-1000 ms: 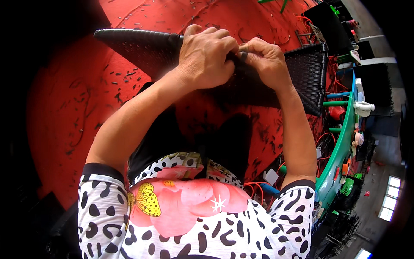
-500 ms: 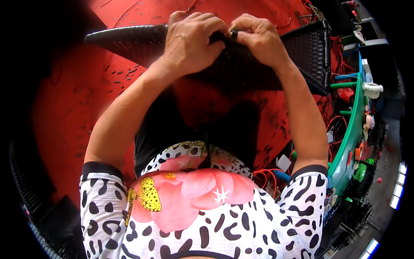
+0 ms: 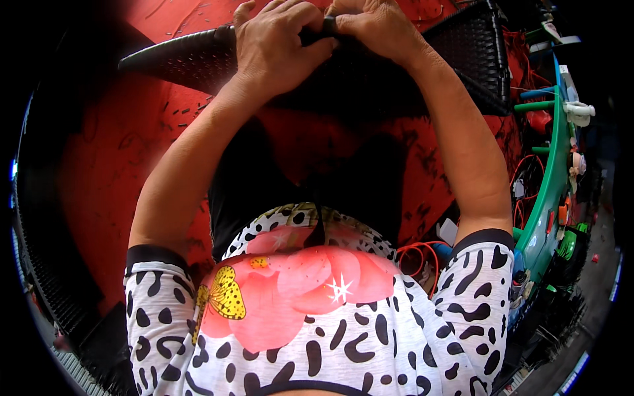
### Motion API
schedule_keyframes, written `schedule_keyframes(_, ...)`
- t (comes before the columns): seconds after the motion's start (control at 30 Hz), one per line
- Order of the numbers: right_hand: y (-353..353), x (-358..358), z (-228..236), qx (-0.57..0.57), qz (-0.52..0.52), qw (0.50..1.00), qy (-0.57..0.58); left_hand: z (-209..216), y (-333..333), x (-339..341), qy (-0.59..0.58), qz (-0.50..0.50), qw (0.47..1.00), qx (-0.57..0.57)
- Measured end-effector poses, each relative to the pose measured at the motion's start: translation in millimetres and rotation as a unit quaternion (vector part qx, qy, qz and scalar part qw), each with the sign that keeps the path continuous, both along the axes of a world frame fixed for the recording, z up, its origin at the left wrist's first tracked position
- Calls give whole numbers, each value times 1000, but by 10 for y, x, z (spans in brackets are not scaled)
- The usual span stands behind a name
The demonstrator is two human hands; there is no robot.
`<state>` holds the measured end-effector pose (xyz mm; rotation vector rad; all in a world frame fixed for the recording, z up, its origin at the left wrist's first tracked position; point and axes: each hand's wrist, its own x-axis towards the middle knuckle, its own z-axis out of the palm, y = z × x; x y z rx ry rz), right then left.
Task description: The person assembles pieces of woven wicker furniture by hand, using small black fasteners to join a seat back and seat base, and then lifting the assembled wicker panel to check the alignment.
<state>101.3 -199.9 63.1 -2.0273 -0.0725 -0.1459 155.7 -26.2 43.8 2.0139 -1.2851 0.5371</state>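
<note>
Across my lap at the top lies a black woven rattan-like piece (image 3: pixel 178 63), its slanting panel reaching left and its squared end reaching right. My left hand (image 3: pixel 274 49) grips its upper edge, fingers curled over and thumb toward the middle. Close beside it, my right hand (image 3: pixel 376 26) pinches a short black strip (image 3: pixel 329 25) between thumb and finger. The strip meets the weave near my left fingertips; how it is joined there is too dark to see. The tops of both hands reach the picture's upper rim.
Black scraps lie scattered on the red floor (image 3: pixel 115 165). At the right stands a green-edged table (image 3: pixel 553 178) holding small items, a white fitting (image 3: pixel 580 113) among them. A red hose (image 3: pixel 416 254) coils by my right elbow. Dark woven material (image 3: pixel 56 264) stands at the left.
Both hands and the woven piece now sit higher in the picture and a little to the left. My right hand has come closer to the left, still pinching the strip.
</note>
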Motion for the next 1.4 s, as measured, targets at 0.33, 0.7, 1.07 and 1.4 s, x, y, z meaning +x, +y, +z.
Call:
schedule_keyframes(0.33, -95, 83, -77, 9, 57, 998, -41, 160, -6, -135, 115, -39, 987, -101)
schedule_keyframes(0.7, 90, -190, -35, -200, -76, 953, -213, 17, 24, 62, -3, -91, 995, -38)
schedule_keyframes(1.07, 187, -321, -127, -441, -88, 812, -373, 133, -48, 176, 68, -74, 995, 14)
schedule_keyframes(1.4, 196, -333, -325, -398, -115, 770, -486, 11, -56, 144, 28, -68, 996, 46)
